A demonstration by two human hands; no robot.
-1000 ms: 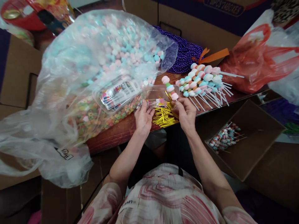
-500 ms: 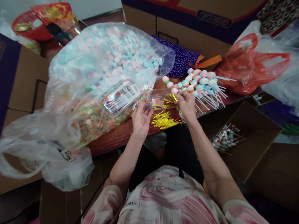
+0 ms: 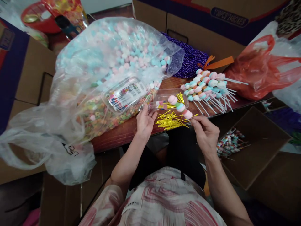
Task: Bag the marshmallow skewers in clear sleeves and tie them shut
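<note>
My right hand (image 3: pixel 206 133) grips the stick of a marshmallow skewer (image 3: pixel 180 106), whose pink, green and blue pieces point up and left over the table edge. My left hand (image 3: pixel 145 120) pinches the open end of a small clear printed sleeve bag (image 3: pixel 158 105) beside a clear plastic tray (image 3: pixel 172 94). The skewer's tip sits near the bag's mouth; whether it is inside, I cannot tell. Loose gold twist ties (image 3: pixel 171 120) lie on the red-brown table (image 3: pixel 122 133) between my hands.
A big clear bag of pastel marshmallows (image 3: pixel 113 59) and ring candies fills the left. Finished skewers (image 3: pixel 208 86) lie in a pile at right, beside purple beads (image 3: pixel 190 59) and a red plastic bag (image 3: pixel 258 69). An open carton (image 3: pixel 256 147) with wrapped skewers stands lower right.
My right hand has drawn a skewer back from the pile toward me and down to the table edge. My left hand stays on the sleeve bag.
</note>
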